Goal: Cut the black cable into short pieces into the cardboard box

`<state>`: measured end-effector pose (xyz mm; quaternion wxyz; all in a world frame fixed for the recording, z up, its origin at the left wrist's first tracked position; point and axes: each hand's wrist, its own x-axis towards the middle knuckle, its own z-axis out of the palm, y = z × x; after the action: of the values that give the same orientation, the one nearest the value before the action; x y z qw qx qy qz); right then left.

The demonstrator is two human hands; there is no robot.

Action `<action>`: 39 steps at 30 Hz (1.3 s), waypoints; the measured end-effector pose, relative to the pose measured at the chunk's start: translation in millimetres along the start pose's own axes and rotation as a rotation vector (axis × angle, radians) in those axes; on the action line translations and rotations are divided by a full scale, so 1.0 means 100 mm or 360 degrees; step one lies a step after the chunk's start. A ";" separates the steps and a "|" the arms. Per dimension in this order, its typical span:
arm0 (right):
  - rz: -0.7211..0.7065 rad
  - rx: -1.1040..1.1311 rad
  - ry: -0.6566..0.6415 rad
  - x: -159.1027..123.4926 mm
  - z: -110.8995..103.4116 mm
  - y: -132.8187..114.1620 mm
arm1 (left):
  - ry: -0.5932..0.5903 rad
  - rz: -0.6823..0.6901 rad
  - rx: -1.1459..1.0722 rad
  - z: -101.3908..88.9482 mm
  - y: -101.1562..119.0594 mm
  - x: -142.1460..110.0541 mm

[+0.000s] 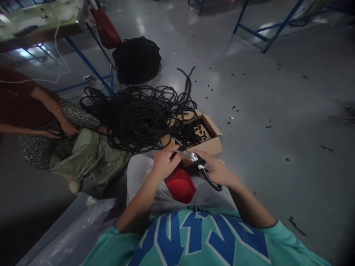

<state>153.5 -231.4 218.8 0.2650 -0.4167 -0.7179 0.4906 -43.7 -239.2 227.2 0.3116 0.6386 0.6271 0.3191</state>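
Observation:
My right hand (pixel 217 170) grips a pair of scissors (pixel 203 171) with black-and-white handles. Their blades are parted and point left toward my left hand (pixel 165 162). Closed fingers of that hand pinch a dark piece, seemingly the end of a black cord, close to the blades. Just beyond both hands, an open cardboard box (pixel 213 144) holds many small black cut pieces (pixel 191 133). A large tangled heap of black cord (pixel 141 120) lies left of the box, with some strands over its edge. Something red (pixel 181 186) rests on my lap below the scissors.
Another person (pixel 47 107) sits at the left, hands over a greenish plastic sheet (pixel 94 155). Behind the heap stand a black bundle (pixel 137 61) and a blue-legged table (pixel 83 55). Clear plastic (pixel 74 229) lies lower left. Small black scraps dot the grey floor (pixel 263 99).

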 end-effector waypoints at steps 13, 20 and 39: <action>0.0032 -0.0187 -0.0033 0.03 -0.03 -0.09 | -0.0147 0.0087 0.0429 -0.05 0.15 0.03; 0.0060 -0.0174 -0.0059 0.04 -0.04 -0.10 | -0.0102 0.0109 0.0313 -0.02 0.11 0.07; 0.0060 -0.0285 -0.0051 0.03 -0.06 -0.08 | -0.0372 0.0156 0.0476 -0.06 0.21 0.12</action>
<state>154.3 -227.6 228.9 0.2059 -0.4442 -0.7551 0.4360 -36.0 -227.3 248.2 0.2682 0.7403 0.5951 0.1608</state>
